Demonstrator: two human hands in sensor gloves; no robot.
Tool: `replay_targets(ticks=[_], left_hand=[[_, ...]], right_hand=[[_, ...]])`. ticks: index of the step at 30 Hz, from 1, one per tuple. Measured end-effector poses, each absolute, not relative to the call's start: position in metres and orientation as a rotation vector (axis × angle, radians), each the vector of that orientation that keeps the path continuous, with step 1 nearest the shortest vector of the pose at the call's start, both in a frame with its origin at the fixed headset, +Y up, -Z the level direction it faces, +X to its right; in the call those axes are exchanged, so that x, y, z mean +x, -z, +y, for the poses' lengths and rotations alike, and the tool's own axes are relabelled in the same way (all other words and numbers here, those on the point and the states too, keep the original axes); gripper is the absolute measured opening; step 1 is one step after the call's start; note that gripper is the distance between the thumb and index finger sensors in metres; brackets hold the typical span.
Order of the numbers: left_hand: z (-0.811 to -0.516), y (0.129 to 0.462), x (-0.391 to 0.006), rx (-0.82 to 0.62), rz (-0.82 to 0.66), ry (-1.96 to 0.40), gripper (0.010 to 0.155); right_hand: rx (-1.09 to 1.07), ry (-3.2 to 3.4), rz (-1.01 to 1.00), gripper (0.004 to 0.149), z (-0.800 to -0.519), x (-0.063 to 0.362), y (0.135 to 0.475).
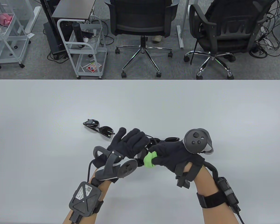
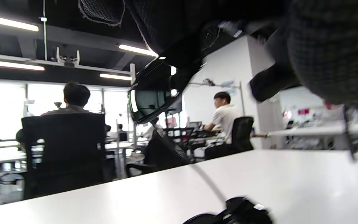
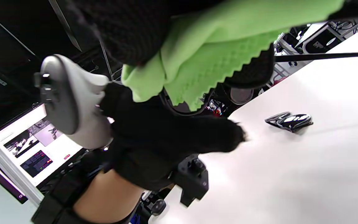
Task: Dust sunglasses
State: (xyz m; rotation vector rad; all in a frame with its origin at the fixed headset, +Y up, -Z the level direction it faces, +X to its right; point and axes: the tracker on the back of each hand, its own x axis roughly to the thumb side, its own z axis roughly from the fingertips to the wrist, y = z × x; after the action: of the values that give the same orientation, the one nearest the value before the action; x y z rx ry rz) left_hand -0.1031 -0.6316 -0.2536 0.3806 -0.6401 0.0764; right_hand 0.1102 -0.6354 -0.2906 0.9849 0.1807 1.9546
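Left hand point(image 1: 128, 144) holds sunglasses point(image 2: 149, 99) steady above the near-centre surface point(image 1: 200, 105) so right hand point(image 1: 175, 156), grip pinching green cloth point(image 1: 149, 159), can rub the lens; a second pair point(image 1: 99, 129) lies just far-left.

Open-plan office with a test bench: a long white table point(image 1: 140, 105) serves as the landmark, standing on grey carpet. Beyond its far edge stand two black mesh swivel chairs point(image 1: 142, 25) on chrome star bases, two white wheeled utility carts point(image 1: 84, 46) off to the far left, a dark cabinet point(image 1: 72, 10) behind the nearer cart, and tangled cables point(image 1: 270, 35) on the floor at far right. Past the table in the left wrist view, seated workers point(image 2: 225, 115) face desks under ceiling strip lights point(image 2: 9, 23), with bright windows behind them.
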Motion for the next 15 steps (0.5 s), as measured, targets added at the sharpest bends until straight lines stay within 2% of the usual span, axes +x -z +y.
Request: replay_targets(ticks=[6, 15], left_hand=[[-0.628, 0.255, -0.105, 0.345, -0.640, -0.193, 0.092], [-0.621, 0.261, -0.119, 0.399, -0.578, -0.230, 0.090]], right_hand=[[0.980, -1.993, 0.175, 0.050, -0.633, 0.110, 0.290], [0.922, -2.023, 0.186, 0.049, -0.638, 0.125, 0.297]])
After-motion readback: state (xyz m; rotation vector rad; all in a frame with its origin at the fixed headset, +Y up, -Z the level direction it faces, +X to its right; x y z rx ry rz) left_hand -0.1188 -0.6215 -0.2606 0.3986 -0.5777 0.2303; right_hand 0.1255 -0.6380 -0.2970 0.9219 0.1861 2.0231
